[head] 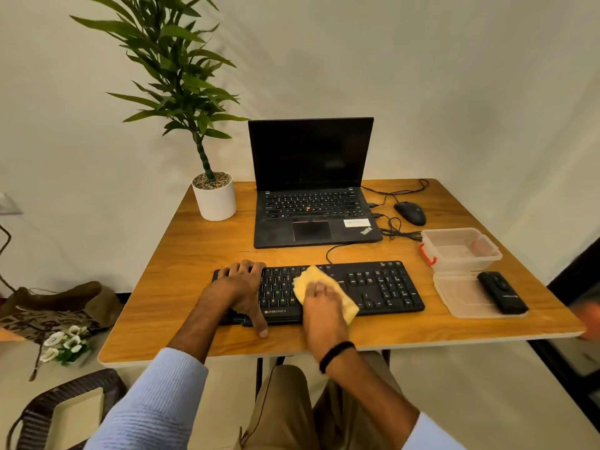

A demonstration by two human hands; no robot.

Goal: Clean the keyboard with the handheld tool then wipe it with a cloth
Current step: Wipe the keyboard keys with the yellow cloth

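A black Zebronics keyboard lies on the wooden counter, at 6 o'clock from the laptop. The right hand presses a yellow cloth flat on the middle keys. The left hand grips the keyboard's 9 o'clock end. The black handheld tool rests at 3 o'clock, so this looks like the wiping step. Next, the cloth likely needs to sweep toward the uncovered keys at 3 o'clock.

Light was soft, even, fairly bright indoors. Faint plant shadows fell on the far wall. Mild sheen on the worktop. Wide-angle bending at the edges, far-right edge smeared. Right hand was slightly motion-blurred; centre sharp.
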